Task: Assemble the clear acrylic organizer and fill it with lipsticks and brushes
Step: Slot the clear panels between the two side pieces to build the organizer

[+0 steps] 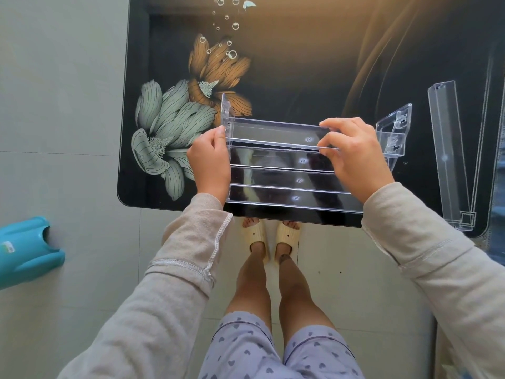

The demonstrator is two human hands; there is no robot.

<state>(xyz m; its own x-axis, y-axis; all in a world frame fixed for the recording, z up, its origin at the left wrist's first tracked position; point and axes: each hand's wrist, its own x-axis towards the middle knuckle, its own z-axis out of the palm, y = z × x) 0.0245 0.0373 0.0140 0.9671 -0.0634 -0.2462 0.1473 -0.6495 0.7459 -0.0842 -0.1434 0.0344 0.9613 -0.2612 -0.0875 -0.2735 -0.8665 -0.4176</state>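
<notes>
A clear acrylic organizer (281, 184) with several stepped shelves lies near the front edge of the black glass table (169, 28). My left hand (210, 165) grips its left side panel. My right hand (355, 157) pinches the right end of an upper clear shelf strip (273, 132). The organizer's right side panel (396, 132) stands slightly splayed out from the shelves. A separate long clear acrylic piece (451, 149) lies on the table to the right. No lipsticks or brushes are in view.
The table top carries a flower print (175, 119) at its left. A blue plastic object (24, 250) lies on the tiled floor at the left. My legs and slippered feet (270, 236) stand just below the table's front edge.
</notes>
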